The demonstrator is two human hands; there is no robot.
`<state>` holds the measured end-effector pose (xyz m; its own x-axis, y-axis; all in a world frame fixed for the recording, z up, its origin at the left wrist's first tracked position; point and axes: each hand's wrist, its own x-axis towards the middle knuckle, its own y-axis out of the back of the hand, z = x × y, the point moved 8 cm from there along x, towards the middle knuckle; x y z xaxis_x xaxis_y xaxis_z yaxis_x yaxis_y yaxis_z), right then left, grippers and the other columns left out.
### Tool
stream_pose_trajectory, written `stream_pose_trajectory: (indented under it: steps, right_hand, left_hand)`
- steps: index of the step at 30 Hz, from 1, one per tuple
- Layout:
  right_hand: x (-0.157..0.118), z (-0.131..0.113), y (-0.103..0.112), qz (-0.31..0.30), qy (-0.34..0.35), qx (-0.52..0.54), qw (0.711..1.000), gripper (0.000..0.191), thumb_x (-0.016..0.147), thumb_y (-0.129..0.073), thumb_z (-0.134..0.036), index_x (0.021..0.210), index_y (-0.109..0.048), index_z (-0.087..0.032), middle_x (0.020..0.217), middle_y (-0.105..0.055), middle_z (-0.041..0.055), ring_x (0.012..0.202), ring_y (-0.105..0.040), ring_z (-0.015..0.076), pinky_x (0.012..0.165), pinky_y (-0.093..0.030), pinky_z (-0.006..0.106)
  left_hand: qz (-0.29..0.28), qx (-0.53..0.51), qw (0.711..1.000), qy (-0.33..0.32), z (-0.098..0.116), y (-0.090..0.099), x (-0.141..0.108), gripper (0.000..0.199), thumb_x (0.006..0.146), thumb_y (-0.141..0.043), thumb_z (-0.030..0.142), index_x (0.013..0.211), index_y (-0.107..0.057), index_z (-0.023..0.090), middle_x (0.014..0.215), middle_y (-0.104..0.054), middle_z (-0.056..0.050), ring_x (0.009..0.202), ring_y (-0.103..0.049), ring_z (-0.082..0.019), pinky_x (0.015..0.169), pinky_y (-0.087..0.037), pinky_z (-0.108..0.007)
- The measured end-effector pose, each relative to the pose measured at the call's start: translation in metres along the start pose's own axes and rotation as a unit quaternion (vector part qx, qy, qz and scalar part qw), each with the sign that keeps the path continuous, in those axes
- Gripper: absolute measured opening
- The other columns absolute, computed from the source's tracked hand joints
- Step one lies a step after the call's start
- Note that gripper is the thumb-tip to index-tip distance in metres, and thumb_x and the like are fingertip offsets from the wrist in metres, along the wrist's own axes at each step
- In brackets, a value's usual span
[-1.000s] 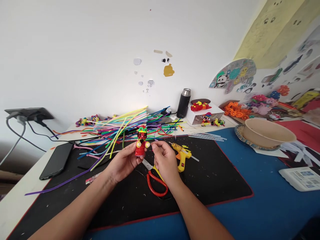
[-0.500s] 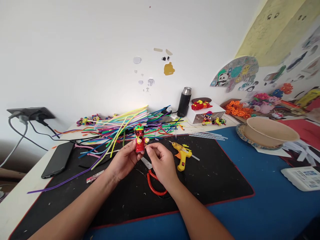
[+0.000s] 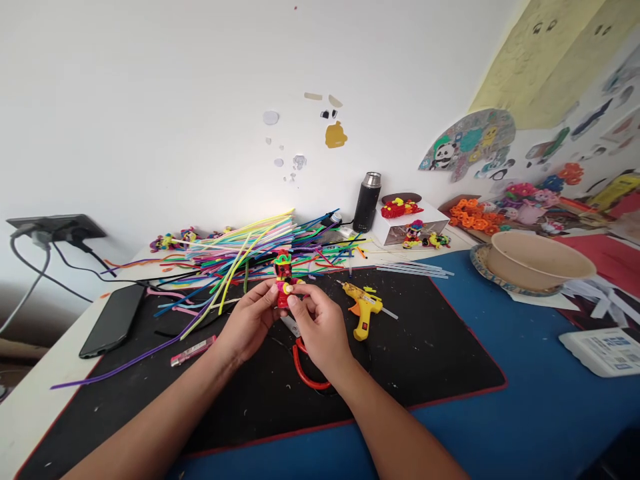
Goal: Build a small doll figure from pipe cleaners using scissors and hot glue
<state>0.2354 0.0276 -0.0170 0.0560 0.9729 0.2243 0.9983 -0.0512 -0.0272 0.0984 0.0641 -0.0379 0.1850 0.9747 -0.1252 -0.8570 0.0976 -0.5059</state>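
Note:
A small pipe-cleaner figure (image 3: 283, 272), mostly red with a green and yellow crown, stands upright between my hands above the black mat (image 3: 410, 380). My left hand (image 3: 253, 319) is closed on its body from the left. My right hand (image 3: 320, 327) pinches the figure's right side near its pale round hand; the curled fingers are partly hidden. Below my right hand lie red-handled scissors (image 3: 305, 373), their blades mostly covered. Just right of that hand rests a yellow hot glue gun (image 3: 364, 310) with a glue stick in its back.
Colourful pipe cleaners (image 3: 245, 247) are heaped at the back. A black phone (image 3: 113, 320) and a pink-labelled tube (image 3: 193, 351) lie left. Behind stand a black thermos (image 3: 367, 202) and a white box (image 3: 423, 223); clear glue sticks (image 3: 415, 269) and a beige bowl (image 3: 543, 263) are to the right.
The figure has turned somewhat between my fingers, and my right hand has moved from beside it to a pinch on its side. The whole view has shifted slightly.

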Motion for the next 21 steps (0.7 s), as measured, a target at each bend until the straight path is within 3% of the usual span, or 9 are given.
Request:
stream_pose_trajectory:
  steps: [9,21]
  right_hand:
    - [0.002,-0.006,0.006,0.031,0.007,-0.018,0.999,0.027,0.099,-0.065,-0.046,0.094,-0.071,-0.020,0.066,-0.070,0.0003,0.053,-0.057,0.0152,0.051,-0.037,0.026]
    - [0.002,-0.013,0.012,0.056,0.055,-0.157,0.984,0.025,0.099,-0.065,-0.038,0.081,-0.068,-0.021,0.052,-0.045,-0.0074,0.047,-0.043,0.0120,0.052,-0.030,0.027]
  left_hand:
    - [-0.001,0.113,0.992,-0.051,0.007,-0.009,-0.007,0.038,0.075,-0.094,0.046,0.099,-0.081,0.019,0.094,-0.076,-0.006,0.075,-0.063,-0.015,0.066,-0.055,-0.026]
    - [0.016,0.274,0.955,-0.110,0.020,-0.004,-0.009,0.044,0.080,-0.086,0.057,0.106,-0.082,0.022,0.093,-0.080,-0.006,0.073,-0.067,-0.021,0.071,-0.058,-0.034]
